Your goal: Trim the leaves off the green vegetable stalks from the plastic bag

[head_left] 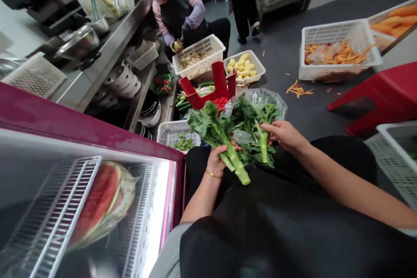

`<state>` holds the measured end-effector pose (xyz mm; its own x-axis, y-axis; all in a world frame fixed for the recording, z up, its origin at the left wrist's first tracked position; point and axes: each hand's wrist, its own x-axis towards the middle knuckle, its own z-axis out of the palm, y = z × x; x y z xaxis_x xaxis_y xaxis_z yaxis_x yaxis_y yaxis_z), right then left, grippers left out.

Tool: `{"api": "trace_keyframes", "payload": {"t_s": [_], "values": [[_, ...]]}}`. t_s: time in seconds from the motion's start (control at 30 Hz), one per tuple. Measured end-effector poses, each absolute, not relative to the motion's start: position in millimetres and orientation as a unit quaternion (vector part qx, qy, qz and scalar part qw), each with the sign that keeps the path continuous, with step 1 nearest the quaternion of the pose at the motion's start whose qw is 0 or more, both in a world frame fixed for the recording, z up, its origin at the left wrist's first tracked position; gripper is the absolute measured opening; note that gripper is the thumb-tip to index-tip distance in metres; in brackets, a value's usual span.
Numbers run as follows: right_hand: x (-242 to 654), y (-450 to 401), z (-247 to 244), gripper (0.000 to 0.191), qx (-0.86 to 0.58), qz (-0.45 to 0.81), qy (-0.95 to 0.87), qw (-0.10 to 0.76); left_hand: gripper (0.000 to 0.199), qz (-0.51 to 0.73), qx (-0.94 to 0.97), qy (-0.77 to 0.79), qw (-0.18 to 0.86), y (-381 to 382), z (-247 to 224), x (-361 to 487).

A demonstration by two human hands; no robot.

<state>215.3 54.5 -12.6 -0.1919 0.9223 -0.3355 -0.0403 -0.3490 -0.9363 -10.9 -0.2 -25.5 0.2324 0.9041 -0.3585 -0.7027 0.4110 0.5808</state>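
My left hand [217, 160], with a gold bangle at the wrist, is closed around thick-stemmed Chinese broccoli stalks [233, 156]. Their leaves point up and away to the left, and the cut ends point towards me. To the right, my right hand [282, 134] pinches another Chinese broccoli stalk [263, 143], held nearly upright with its leaves on top. Behind and below both hands, more leafy greens [244, 115] fill a clear plastic bag [275, 99]. The fingertips of my left hand are partly hidden by the stems.
A red upturned stool [220, 82] stands beyond the bag. White baskets hold green scraps [184, 142], potatoes [243, 66] and orange peelings [339, 54]. A co-worker [182, 8] sits ahead. A glass-fronted fridge with watermelon [97, 200] is close on my left; a red stool [387, 95] stands right.
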Motion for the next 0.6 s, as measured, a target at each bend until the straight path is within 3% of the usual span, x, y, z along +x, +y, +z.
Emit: {"api": "trace_keyframes", "payload": {"t_s": [0.13,0.3,0.47,0.6], "values": [[209,70,-10,0.046,-0.483,0.654,-0.388,0.434,0.04,0.565,0.16,0.317,0.745,-1,-18,-23],[176,84,-3,0.036,-0.439,0.655,-0.461,0.407,0.049,0.454,0.188,0.301,0.817,-1,-31,-7],[164,100,8,0.036,-0.43,0.669,-0.481,0.368,0.044,0.522,0.18,0.318,0.771,3,-31,-4],[161,94,12,0.038,-0.5,0.533,-0.583,0.354,0.043,0.541,0.159,0.309,0.766,4,-22,6]]}}
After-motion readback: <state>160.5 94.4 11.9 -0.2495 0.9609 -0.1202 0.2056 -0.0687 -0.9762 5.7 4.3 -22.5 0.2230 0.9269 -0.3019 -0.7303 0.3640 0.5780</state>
